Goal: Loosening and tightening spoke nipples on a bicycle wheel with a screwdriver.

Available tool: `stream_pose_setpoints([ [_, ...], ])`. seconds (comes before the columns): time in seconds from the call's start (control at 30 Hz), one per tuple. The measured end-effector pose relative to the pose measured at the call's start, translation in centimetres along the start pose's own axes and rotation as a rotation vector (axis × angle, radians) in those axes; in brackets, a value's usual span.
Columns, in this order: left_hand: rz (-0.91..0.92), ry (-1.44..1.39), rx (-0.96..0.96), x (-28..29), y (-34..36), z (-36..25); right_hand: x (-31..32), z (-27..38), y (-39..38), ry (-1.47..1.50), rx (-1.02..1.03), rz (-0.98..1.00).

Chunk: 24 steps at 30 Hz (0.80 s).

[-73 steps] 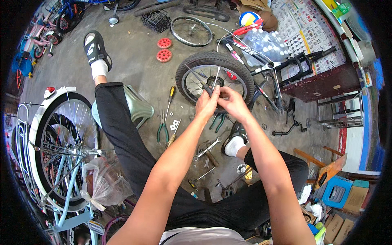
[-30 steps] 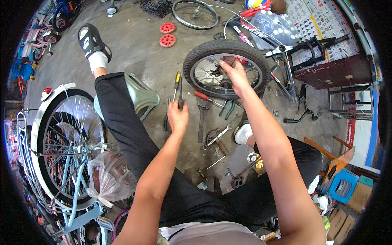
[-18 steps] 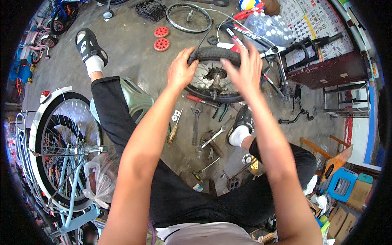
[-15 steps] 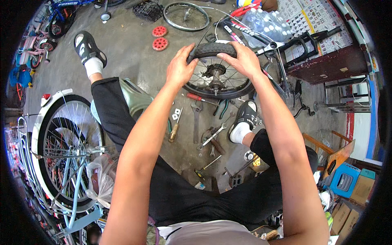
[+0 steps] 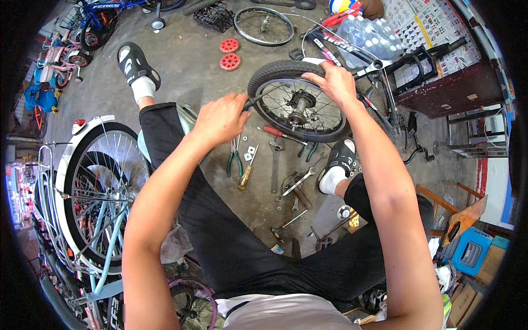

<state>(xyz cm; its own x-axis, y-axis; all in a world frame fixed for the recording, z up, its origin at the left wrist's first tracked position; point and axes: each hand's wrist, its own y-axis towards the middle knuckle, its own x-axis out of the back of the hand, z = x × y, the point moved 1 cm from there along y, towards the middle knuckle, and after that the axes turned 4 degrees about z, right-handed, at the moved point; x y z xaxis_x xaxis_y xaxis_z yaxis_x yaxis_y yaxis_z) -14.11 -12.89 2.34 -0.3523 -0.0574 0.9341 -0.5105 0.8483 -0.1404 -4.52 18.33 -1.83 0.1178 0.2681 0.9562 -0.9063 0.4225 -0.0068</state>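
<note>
A small bicycle wheel (image 5: 266,73) with a knobby black tire stands tilted in front of me, its hub (image 5: 300,104) and spokes facing me. At its upper right, my right hand (image 5: 336,83) grips the tire, thumb toward the rim. My left hand (image 5: 223,118) is closed, back of the hand up, just left of the wheel. From it sticks a thin dark bar (image 5: 257,100), reaching across the tire's left side to the rim. Its exact kind is unclear. Below the wheel lie a red-handled screwdriver (image 5: 273,131), an adjustable wrench (image 5: 275,165) and green-handled pliers (image 5: 235,159).
A white-fendered bicycle wheel (image 5: 71,176) stands at left. A bare rim (image 5: 264,26) and two red discs (image 5: 230,61) lie on the far floor. A black-and-red frame (image 5: 352,47) and bottles (image 5: 369,36) are at far right. Wrenches and a hammer (image 5: 300,193) lie between my feet.
My left hand has come off the tire, toward me and left, with the dark bar now extending from it to the wheel. The right hand stays on the tire; the wheel leans differently.
</note>
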Motion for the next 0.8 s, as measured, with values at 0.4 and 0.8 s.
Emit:
stream_pose_setpoints([
  [0.4, 0.484, -0.216, 0.035, 5.0, 8.2, -2.1, 0.3, 0.1, -0.3, 0.018, 0.003, 0.024],
  [0.8, 0.327, -0.067, 0.264, 2.7, 7.5, -6.2, 0.3, -0.6, 0.3, 0.034, -0.009, 0.021],
])
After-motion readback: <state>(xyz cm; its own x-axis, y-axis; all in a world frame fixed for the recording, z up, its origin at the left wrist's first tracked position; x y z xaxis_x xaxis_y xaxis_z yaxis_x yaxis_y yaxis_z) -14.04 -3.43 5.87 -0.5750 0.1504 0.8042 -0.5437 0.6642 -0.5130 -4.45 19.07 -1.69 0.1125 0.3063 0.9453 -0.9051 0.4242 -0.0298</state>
